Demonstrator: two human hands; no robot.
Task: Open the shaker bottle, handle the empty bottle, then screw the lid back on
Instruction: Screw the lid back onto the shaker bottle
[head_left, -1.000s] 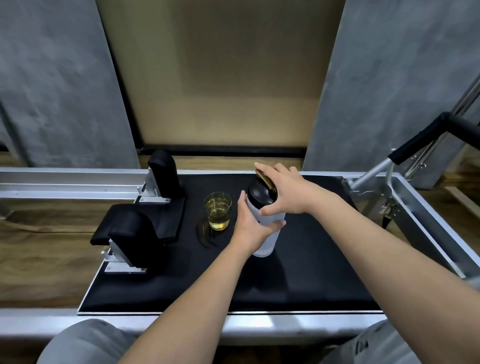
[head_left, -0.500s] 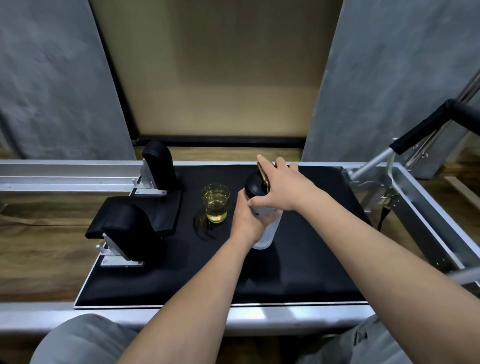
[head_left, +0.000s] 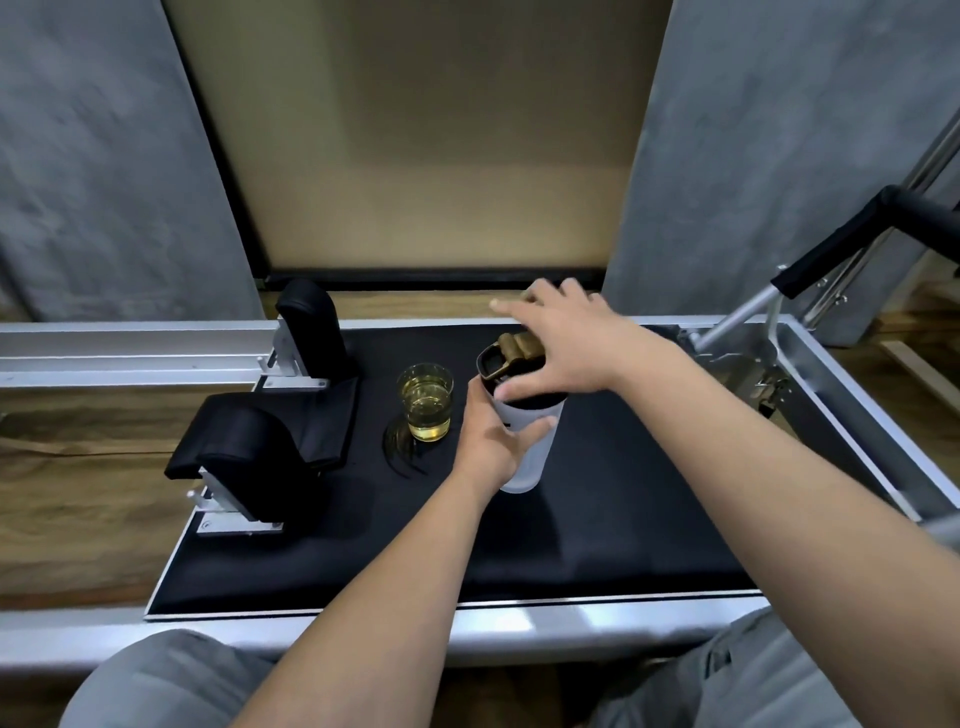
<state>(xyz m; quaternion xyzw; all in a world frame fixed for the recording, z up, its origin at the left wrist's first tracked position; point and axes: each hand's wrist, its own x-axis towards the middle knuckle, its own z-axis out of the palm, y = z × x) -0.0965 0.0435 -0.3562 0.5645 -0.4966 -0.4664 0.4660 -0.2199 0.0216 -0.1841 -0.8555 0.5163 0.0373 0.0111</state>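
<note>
A frosted white shaker bottle (head_left: 531, 457) stands upright on the black padded platform (head_left: 623, 509). My left hand (head_left: 491, 439) wraps around its body from the left. On the bottle sits its black lid (head_left: 501, 371) with a gold flip cap. My right hand (head_left: 563, 345) lies over the lid from the right, thumb against its front rim and fingers spread past its far side. The fingers hide the lid's back half.
A glass of yellow liquid (head_left: 426, 402) stands just left of the bottle, close to my left wrist. Two black shoulder pads (head_left: 249, 457) (head_left: 311, 325) rise at the platform's left. Silver rails and a padded bar (head_left: 831, 244) frame the right side.
My right hand has turned on the lid: its fingers now point farther left and spread, and the gold flip cap shows more. The bottle and my left hand stay put.
</note>
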